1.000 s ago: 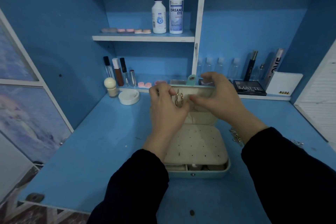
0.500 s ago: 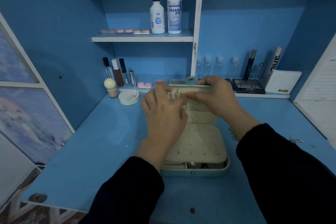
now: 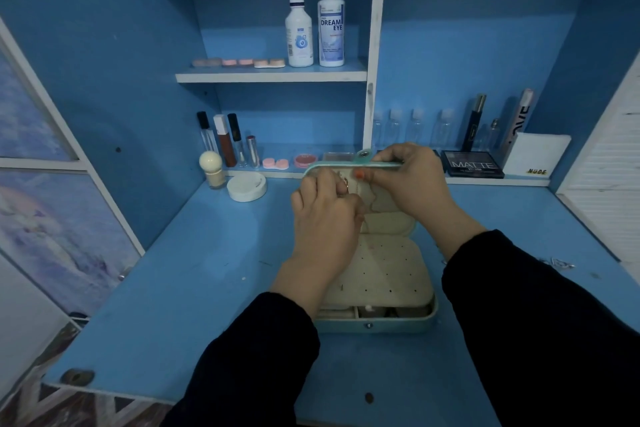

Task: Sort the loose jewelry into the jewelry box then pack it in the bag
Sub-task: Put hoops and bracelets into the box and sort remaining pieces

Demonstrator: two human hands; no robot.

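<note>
A teal jewelry box [image 3: 377, 326] lies open on the blue desk, its cream perforated panel [image 3: 381, 274] facing up. My right hand [image 3: 412, 184] grips the top edge of the raised lid [image 3: 388, 166]. My left hand [image 3: 325, 218] pinches a small gold ring [image 3: 345, 183] against the cream lining inside the lid. A few loose silver pieces [image 3: 561, 263] lie on the desk to the right of my right sleeve. No bag is in view.
On the back ledge stand cosmetic tubes [image 3: 225, 142], a white round compact [image 3: 246, 186], a MATTE palette [image 3: 472, 165], clear small bottles [image 3: 415, 130] and a white NUDE box [image 3: 535, 156]. Two solution bottles [image 3: 315, 24] sit on the upper shelf.
My left hand has carried the gold ring from in front of the lid down against the lid's lining. My right hand has kept its hold on the lid edge.
</note>
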